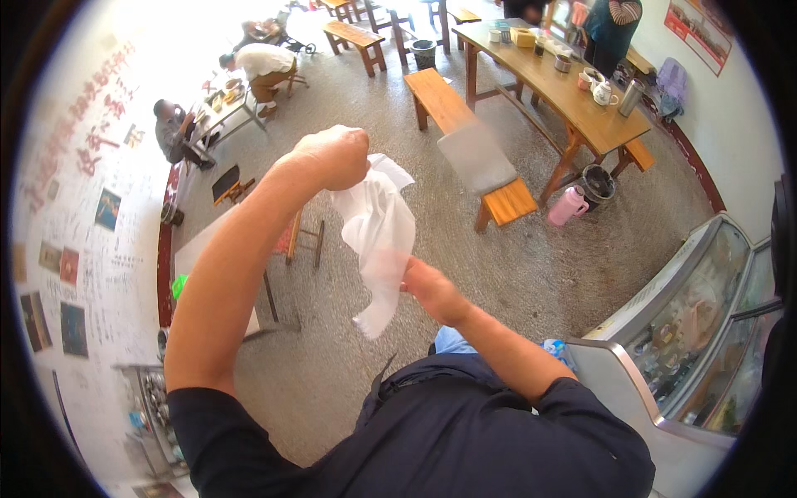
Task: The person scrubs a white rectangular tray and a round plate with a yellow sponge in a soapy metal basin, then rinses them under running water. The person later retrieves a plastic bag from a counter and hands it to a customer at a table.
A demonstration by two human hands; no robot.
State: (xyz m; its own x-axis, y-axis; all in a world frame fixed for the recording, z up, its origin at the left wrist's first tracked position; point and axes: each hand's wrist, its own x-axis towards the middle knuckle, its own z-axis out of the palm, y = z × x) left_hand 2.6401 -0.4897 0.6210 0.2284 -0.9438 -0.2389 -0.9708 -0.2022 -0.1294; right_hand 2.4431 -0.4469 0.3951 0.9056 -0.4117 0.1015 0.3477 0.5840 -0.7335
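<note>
A thin white plastic bag (378,224) hangs crumpled in front of me, above the floor. My left hand (334,158) is raised and closed in a fist on the bag's upper end. Lower down, my right hand (433,290) is at the bag's right edge, its thumb on the near side. The fingers of that hand show faintly through the thin plastic; whether they are inside the bag or behind it I cannot tell. Below my hands the bag's loose end dangles free and twisted.
At my right stands a glass-fronted display fridge (664,332). Ahead are a wooden bench (508,203), a long table (614,124) with cups and a teapot, a pink jug (568,206) and a bin (598,184). A low table (195,249) is left; people sit further off.
</note>
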